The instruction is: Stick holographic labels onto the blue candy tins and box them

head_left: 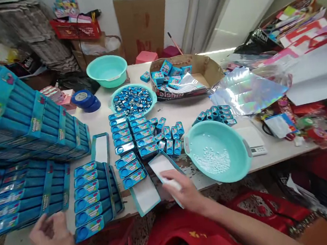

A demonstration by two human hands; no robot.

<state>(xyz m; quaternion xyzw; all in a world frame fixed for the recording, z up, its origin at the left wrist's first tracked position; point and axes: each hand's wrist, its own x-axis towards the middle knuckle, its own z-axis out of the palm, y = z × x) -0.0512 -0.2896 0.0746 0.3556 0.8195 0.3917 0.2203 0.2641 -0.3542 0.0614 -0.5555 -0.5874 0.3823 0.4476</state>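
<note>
My right hand [185, 191] is closed on a narrow blue cardboard tray [160, 163] with a white inside, tilted near the table's front edge. My left hand [53, 241] is slightly blurred, its fingers curved and apart, with nothing seen in it. It hovers beside a filled tray of small blue tins [88, 203] at the front left. Another white-lined tray [145, 194] lies partly beneath rows of blue tins [131, 170] in the middle. More small tins [169, 145] stand upright behind the tray in my right hand.
Tall stacks of filled blue trays [32, 122] rise at the left. A turquoise basin [218, 131] of white pellets stands right of centre, by a scale [258, 150]. Behind are a basin of blue and silver lids [133, 98], a turquoise bowl [108, 71], blue tape [86, 100] and a carton [207, 69].
</note>
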